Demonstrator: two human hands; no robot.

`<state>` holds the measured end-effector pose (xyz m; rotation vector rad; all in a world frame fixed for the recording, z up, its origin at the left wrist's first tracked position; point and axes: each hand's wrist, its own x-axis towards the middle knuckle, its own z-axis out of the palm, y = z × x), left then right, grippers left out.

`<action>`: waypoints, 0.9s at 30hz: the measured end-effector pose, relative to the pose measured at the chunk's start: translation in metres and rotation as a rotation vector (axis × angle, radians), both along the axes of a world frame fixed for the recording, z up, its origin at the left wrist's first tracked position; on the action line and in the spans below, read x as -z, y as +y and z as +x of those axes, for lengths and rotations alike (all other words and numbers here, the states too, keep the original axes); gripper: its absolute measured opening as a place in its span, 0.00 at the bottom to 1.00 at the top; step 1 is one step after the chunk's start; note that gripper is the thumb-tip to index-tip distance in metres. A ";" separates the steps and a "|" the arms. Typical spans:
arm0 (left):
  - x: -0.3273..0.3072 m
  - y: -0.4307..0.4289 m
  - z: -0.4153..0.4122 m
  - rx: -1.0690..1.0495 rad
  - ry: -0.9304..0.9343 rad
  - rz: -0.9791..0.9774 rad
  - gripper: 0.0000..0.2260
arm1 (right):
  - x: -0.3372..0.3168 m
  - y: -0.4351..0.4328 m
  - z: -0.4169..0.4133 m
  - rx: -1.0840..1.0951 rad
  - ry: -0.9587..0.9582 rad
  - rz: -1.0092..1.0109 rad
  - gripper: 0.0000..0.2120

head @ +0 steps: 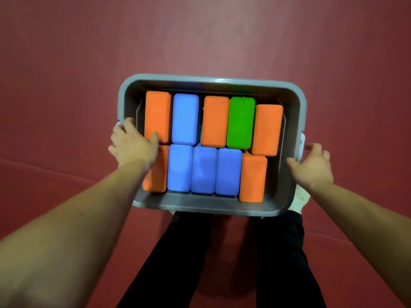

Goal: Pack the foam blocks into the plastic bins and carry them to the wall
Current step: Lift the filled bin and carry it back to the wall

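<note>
A grey plastic bin [211, 79] sits on the red floor in front of me, filled with upright foam blocks in two rows. The blocks are orange [157, 116], blue [185, 118] and one green [241, 122]. My left hand [131, 145] grips the bin's left rim, fingers curled over the outside and thumb inside against an orange block. My right hand [313, 165] hovers just off the right rim with its fingers spread, holding nothing. A white handle [302, 140] shows on that side.
Red matted floor [66, 85] surrounds the bin on all sides, with a seam running across at the left. My legs in black trousers [222, 252] stand right behind the bin, and a white shoe [300, 197] shows by its near right corner.
</note>
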<state>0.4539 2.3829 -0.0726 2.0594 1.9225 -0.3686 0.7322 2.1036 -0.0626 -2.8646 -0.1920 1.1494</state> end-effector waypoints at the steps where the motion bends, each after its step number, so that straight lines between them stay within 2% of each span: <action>1: 0.000 0.020 -0.014 -0.070 0.003 -0.033 0.37 | 0.000 -0.003 -0.003 0.069 0.045 -0.008 0.32; 3: 0.006 0.050 -0.038 -0.187 -0.051 -0.221 0.42 | 0.003 -0.002 -0.009 0.182 0.144 0.026 0.34; 5: 0.010 0.059 -0.046 -0.200 -0.155 -0.397 0.39 | 0.007 0.001 -0.015 0.224 0.140 0.057 0.36; 8: 0.011 0.053 -0.047 -0.194 -0.222 -0.385 0.46 | 0.015 0.008 -0.025 0.214 0.086 0.047 0.48; 12: 0.000 0.042 -0.044 -0.310 -0.238 -0.356 0.38 | 0.013 0.011 -0.020 0.234 0.123 0.035 0.56; 14: -0.014 0.032 -0.038 -0.428 -0.303 -0.356 0.39 | 0.002 0.006 -0.011 0.268 0.152 0.063 0.60; 16: -0.034 0.018 -0.026 -0.483 -0.362 -0.283 0.41 | -0.014 -0.002 0.000 0.290 0.141 0.100 0.60; 19: -0.079 -0.004 -0.004 -0.452 -0.364 -0.249 0.45 | -0.053 -0.022 0.016 0.306 0.137 0.126 0.55; 22: -0.138 -0.028 0.022 -0.371 -0.337 -0.299 0.50 | -0.114 -0.057 0.028 0.382 0.134 0.111 0.55; 27: -0.295 -0.075 0.103 -0.241 -0.365 -0.374 0.52 | -0.258 -0.130 0.065 0.601 0.050 0.118 0.57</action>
